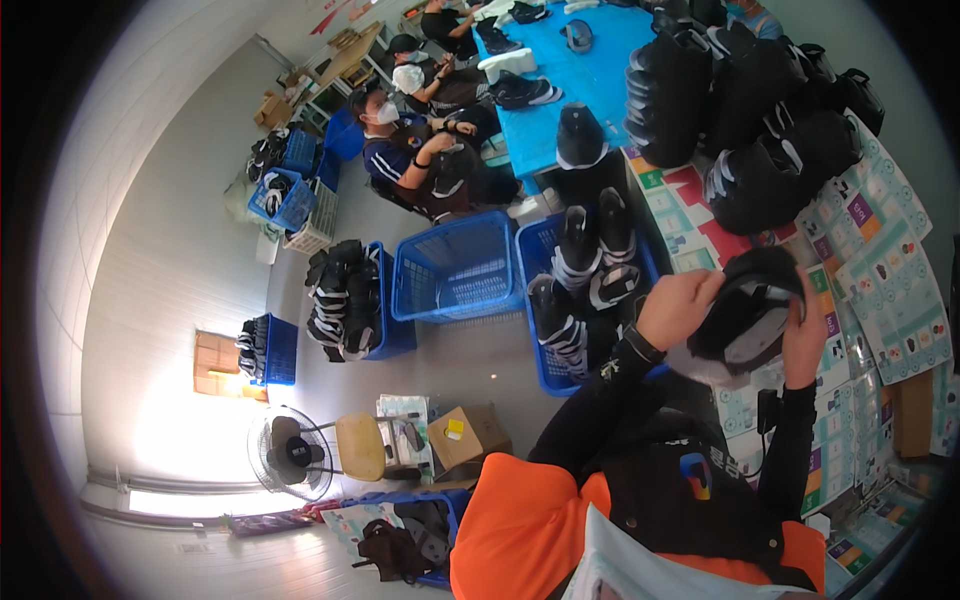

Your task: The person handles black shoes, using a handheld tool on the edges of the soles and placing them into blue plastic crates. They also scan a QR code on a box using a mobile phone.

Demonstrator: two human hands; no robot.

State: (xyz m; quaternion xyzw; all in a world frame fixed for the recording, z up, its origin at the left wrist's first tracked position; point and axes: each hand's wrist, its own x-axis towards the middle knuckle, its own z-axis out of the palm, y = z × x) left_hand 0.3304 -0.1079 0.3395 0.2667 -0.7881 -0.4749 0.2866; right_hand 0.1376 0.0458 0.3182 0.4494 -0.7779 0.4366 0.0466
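Note:
A black cap with a grey part is held up between my two hands, its opening turned partly towards me. My left hand grips its left edge, fingers closed on the rim. On the other side my right hand holds the right edge, with the thumb along the band. Just beyond the cap, stacks of black and grey caps lie on the table, which is covered with printed sheets. Left of my left forearm stands a blue basket with several nested caps in it.
Another blue basket and a crate with stacked caps stand on the floor to the left. Co-workers sit along the blue table. A fan, a yellow-seated stool and a cardboard box are lower left.

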